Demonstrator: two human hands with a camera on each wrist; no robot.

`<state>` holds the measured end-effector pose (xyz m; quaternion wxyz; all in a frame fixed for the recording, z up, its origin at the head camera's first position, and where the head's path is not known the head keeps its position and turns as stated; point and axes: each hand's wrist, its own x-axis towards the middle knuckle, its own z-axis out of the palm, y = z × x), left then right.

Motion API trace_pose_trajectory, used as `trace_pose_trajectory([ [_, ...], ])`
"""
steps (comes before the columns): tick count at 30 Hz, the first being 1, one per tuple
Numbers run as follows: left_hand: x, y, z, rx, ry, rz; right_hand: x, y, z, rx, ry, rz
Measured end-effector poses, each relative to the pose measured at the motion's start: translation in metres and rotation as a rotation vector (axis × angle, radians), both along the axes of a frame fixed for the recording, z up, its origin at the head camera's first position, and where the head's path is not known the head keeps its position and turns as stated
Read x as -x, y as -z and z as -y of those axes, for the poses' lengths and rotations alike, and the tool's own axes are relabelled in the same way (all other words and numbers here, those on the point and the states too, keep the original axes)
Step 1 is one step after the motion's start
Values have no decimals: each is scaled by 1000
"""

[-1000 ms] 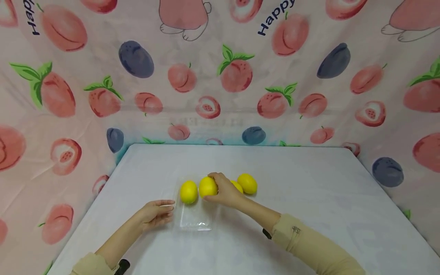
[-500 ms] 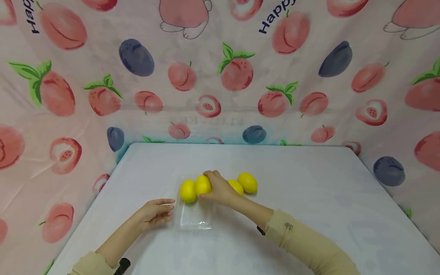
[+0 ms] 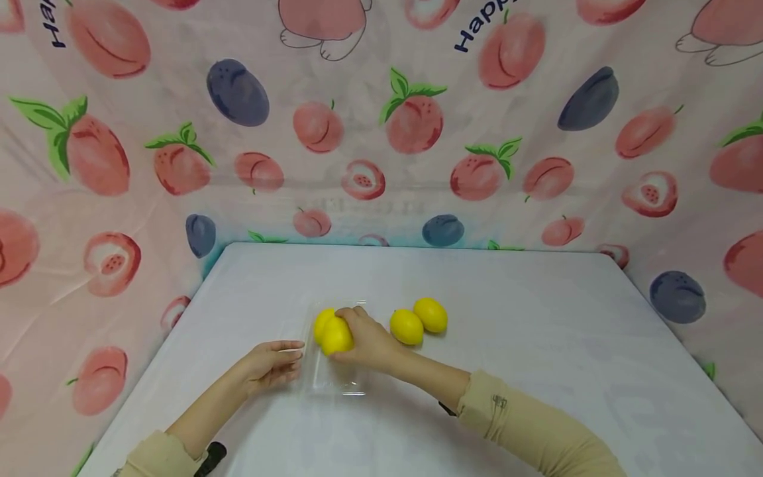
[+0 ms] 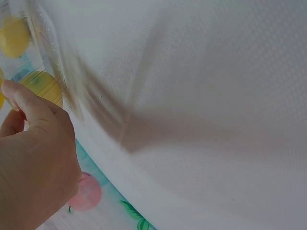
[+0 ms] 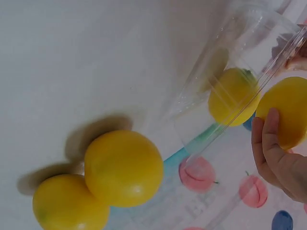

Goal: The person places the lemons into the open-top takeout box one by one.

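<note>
My right hand (image 3: 372,341) grips a yellow lemon (image 3: 337,336) over a clear plastic box (image 3: 336,392). Behind it, partly covered, another lemon (image 3: 320,323) sits in the box. The right wrist view shows the held lemon (image 5: 285,108) above the box's rim, with the other lemon (image 5: 232,100) seen through the clear wall. My left hand (image 3: 271,364) is at the box's left side, fingers stretched toward it. In the left wrist view, its fingertips (image 4: 10,88) are near the clear wall; whether they touch it I cannot tell.
Two more lemons, a nearer one (image 3: 407,326) and a farther one (image 3: 430,315), lie side by side on the white table (image 3: 536,331), right of the box. A fruit-printed cloth (image 3: 381,132) hangs behind the table and along its sides.
My right hand has carried its lemon leftward and toward me, in front of the boxed lemon. The left hand stays by the box. The head view has tilted slightly.
</note>
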<state>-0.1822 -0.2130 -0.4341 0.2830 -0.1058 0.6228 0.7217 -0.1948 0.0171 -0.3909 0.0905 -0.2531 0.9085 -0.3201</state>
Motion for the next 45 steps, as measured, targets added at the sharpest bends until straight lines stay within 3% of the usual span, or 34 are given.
trace_pose_trajectory([
  [8, 2, -2, -1, 16, 3, -8, -5, 5, 6, 11, -34, 45],
  [21, 1, -2, 0, 37, 5, -11, -18, 16, 13, 22, -12, 85],
  [32, -2, 0, 1, -9, 39, -14, -18, 26, 15, 50, -19, 90],
  [45, -4, -5, 0, -15, 47, -25, -18, 29, 19, 8, -11, 83],
])
